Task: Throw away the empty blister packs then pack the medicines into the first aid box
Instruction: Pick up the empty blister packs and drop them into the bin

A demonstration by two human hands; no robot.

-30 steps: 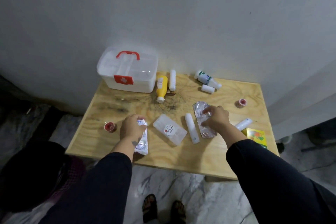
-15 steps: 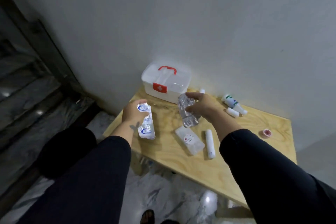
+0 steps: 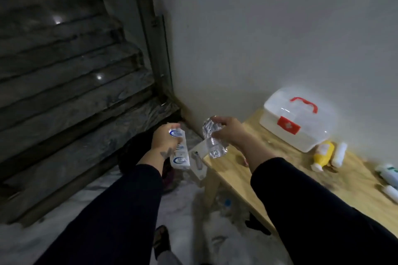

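Left hand (image 3: 164, 139) pinches a white blister pack printed with blue ovals (image 3: 179, 149), held off the counter's (image 3: 269, 178) near corner; just beside it the right hand (image 3: 228, 130) grips a crinkled silver foil blister pack (image 3: 213, 139). Both hang over a dark mass on the floor below them, perhaps a bin bag; I cannot tell. To do this well, carry both packs squarely over the opening before letting go, since foil flutters. A second ago both hands lay on the counter; the view has since swung left to the stairs. Beyond the right hand sits the translucent white first aid box with red handle (image 3: 299, 122), lid closed.
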